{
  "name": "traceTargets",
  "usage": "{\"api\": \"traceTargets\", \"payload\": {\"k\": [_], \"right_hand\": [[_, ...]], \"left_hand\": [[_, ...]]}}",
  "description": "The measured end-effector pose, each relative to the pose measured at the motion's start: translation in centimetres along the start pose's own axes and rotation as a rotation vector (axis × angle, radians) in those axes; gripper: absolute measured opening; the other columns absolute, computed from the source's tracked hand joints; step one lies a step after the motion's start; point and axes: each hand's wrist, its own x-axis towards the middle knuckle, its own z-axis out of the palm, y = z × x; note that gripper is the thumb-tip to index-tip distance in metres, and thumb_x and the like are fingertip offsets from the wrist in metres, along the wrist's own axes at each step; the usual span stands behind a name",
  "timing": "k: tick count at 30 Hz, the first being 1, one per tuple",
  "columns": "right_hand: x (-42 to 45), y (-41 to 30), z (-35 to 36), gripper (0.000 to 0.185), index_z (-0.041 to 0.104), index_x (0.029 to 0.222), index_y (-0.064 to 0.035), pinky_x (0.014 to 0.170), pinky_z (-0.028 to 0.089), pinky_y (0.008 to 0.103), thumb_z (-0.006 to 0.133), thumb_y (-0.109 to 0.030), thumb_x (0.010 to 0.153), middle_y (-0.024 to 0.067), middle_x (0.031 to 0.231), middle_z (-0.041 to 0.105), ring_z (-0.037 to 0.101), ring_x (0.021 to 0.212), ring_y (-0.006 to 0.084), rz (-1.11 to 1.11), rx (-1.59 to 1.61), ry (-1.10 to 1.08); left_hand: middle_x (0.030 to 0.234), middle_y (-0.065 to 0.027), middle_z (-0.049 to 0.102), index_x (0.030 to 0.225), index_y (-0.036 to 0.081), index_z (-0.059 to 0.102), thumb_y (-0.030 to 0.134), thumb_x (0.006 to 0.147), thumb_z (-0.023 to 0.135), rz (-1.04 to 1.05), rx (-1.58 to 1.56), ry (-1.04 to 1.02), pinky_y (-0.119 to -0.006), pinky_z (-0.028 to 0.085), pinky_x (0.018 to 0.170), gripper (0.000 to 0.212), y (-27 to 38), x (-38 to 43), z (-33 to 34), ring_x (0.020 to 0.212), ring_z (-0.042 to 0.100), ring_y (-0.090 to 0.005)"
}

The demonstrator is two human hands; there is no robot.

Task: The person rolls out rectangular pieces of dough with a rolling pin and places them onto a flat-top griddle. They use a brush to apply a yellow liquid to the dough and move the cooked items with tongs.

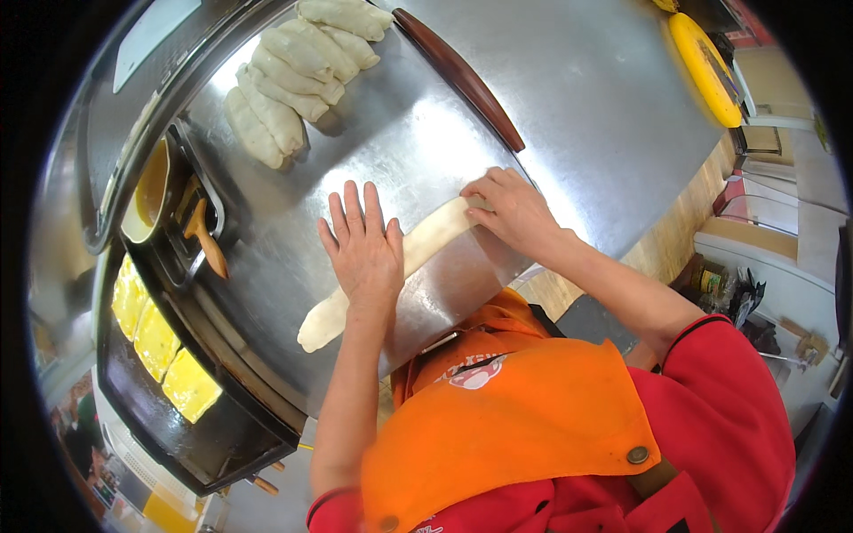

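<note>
A long flattened strip of pale dough [436,234] lies slantwise on the metal worktop [266,220] before me. Across its middle part rests my left hand [365,256], palm down with the fingers spread. At the strip's far right end, the thumb and fingertips of my right hand [510,203] pinch the dough's edge. Farther up the worktop, several filled dough rolls [290,66] lie side by side in a slanted group. A dark reddish-brown wooden rolling pin [460,76] lies to the right of them, tapered towards its ends.
On the left, a black griddle or baking pan [220,440] bears several glossy yellow pieces [190,385]. Next to it are a container of yellow liquid [152,190] and a dark tray [216,213] with a wooden-handled brush [208,240]. A yellow round object [703,70] stands at the upper right.
</note>
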Motion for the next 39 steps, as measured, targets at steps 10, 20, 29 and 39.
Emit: {"api": "traceTargets", "payload": {"k": [10, 20, 29, 39], "right_hand": [[0.3, -0.2, -0.9, 0.018, 0.059, 0.083, -0.0019, 0.063, 0.045, 0.0329, 0.066, -0.017, 0.077, 0.0092, 0.076, 0.056, 0.056, 0.069, 0.0226, 0.110, 0.067, -0.098], [-0.1, -8.8, -1.4, 0.011, 0.057, 0.086, -0.0008, 0.069, 0.048, 0.0233, 0.065, -0.007, 0.081, 0.0032, 0.077, 0.062, 0.059, 0.073, 0.0097, 0.201, 0.734, -0.224], [-2.4, -10.8, 2.7, 0.019, 0.062, 0.102, -0.0038, 0.078, 0.050, 0.0275, 0.063, -0.005, 0.083, 0.0090, 0.098, 0.063, 0.062, 0.086, 0.0182, -0.047, 0.640, -0.030], [-3.3, -7.8, 4.2, 0.079, 0.031, 0.142, -0.0114, 0.111, 0.025, 0.0407, 0.070, -0.026, 0.074, 0.0061, 0.148, 0.028, 0.027, 0.137, 0.0238, -0.469, -0.061, -0.174]], "left_hand": [[0.148, -0.0130, 0.027, 0.141, 0.009, 0.034, 0.034, 0.090, 0.050, 0.082, -0.120, -0.023, -0.051, 0.011, 0.112, 0.058, -0.3, -1.1, -0.7, 0.138, 0.019, -0.0328], [0.130, -0.0159, 0.045, 0.135, 0.001, 0.039, 0.022, 0.093, 0.050, -0.258, -0.961, 0.070, -0.037, 0.037, 0.098, 0.048, -2.2, -2.4, -3.9, 0.116, 0.046, -0.0247], [0.112, -0.0118, 0.050, 0.126, 0.001, 0.048, 0.000, 0.083, 0.059, -0.287, -0.944, 0.086, -0.028, 0.048, 0.069, 0.044, -1.5, -7.1, -4.1, 0.080, 0.054, -0.0164], [0.113, -0.0137, 0.050, 0.119, 0.001, 0.054, -0.002, 0.080, 0.059, -0.120, -0.617, 0.213, -0.038, 0.044, 0.085, 0.039, -2.4, -5.9, -4.1, 0.097, 0.052, -0.0273]]}}
